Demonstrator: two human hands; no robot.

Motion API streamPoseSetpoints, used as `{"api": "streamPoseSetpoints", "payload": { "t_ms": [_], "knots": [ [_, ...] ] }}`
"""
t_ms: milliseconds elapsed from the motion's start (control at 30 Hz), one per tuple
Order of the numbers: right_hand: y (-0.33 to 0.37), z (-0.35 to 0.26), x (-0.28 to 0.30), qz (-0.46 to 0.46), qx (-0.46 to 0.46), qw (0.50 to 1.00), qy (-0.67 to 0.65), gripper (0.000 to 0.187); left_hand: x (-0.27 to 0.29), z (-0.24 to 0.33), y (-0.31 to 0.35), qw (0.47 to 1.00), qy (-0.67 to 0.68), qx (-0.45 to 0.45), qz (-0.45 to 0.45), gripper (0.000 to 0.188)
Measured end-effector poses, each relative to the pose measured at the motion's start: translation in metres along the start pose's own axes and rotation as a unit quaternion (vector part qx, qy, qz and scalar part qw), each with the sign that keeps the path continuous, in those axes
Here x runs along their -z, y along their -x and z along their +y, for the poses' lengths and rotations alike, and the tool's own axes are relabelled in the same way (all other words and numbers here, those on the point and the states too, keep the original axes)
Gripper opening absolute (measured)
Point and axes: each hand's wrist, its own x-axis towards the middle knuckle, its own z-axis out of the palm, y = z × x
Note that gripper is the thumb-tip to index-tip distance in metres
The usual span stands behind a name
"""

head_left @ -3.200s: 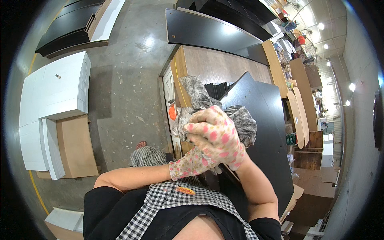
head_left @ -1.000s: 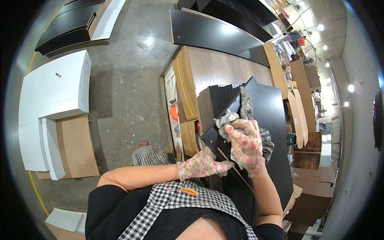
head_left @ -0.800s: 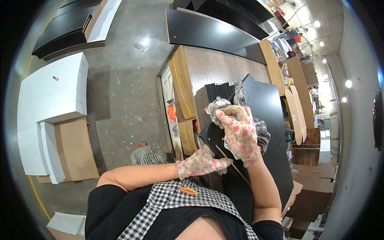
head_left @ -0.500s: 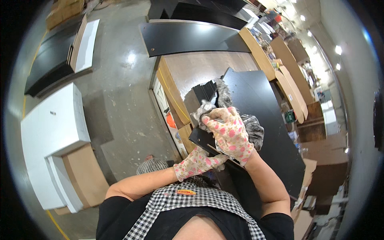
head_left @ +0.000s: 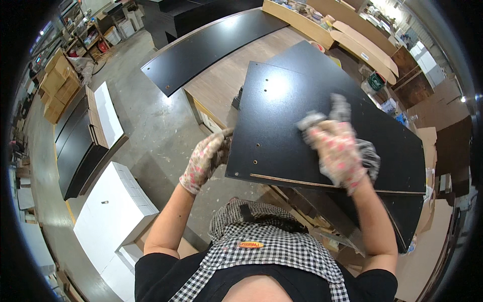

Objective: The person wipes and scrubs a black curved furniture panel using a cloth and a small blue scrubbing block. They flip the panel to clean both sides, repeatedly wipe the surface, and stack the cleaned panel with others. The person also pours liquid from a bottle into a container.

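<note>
A wide black panel [head_left: 282,126] with small round holes and a narrow groove along its near edge lies in front of me, on top of another black panel [head_left: 304,55]. My left hand [head_left: 207,158], in a floral glove, is closed on its left edge with the fingertips partly hidden. Over the panel's right half, my right hand [head_left: 338,153], gloved alike and blurred by motion, holds a crumpled grey rag [head_left: 370,157] against the surface. Ends of the rag stick out on both sides of the hand.
Beyond is a wooden worktable [head_left: 221,75] with a long black board [head_left: 216,48] along its far side. On the floor at left stand a white cabinet piece [head_left: 113,206] and stacked dark panels [head_left: 75,141]. Cardboard pieces [head_left: 370,48] and a green tub [head_left: 376,80] are at right.
The black panel, seen mostly edge-on before, now lies with its broad face up. My left hand has moved left to its edge; my right hand has gone right with the rag.
</note>
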Motion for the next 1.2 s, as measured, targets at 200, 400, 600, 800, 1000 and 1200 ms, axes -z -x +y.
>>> {"api": "streamPoseSetpoints", "payload": {
  "t_ms": [200, 400, 600, 800, 1000, 1200],
  "knots": [
    [0.021, 0.052, 0.010, -0.018, -0.146, 0.989, 0.008, 0.035, -0.022, 0.018, -0.038, 0.997, 0.032, -0.001, 0.072, 0.045],
    [0.045, -0.034, 0.001, 0.026, 0.160, 0.967, -0.196, 0.044, -0.034, 0.032, -0.038, 0.994, -0.010, 0.024, 0.102, 0.034],
    [0.118, 0.101, 0.018, 0.019, 0.008, 1.000, 0.009, 0.034, -0.036, 0.032, -0.032, 0.992, 0.044, 0.022, 0.112, 0.026],
    [0.176, 0.229, 0.058, 0.086, -0.288, 0.952, -0.058, 0.030, -0.037, 0.031, -0.029, 0.984, 0.042, 0.040, 0.171, 0.024],
    [0.234, 0.237, 0.035, 0.077, -0.148, 0.986, -0.017, 0.030, -0.042, 0.027, -0.034, 0.981, 0.052, 0.037, 0.185, 0.023],
    [0.268, 0.227, 0.074, 0.065, -0.418, 0.904, -0.057, 0.033, -0.021, 0.016, -0.017, 0.992, -0.020, 0.048, 0.111, 0.035]
  ]
}}
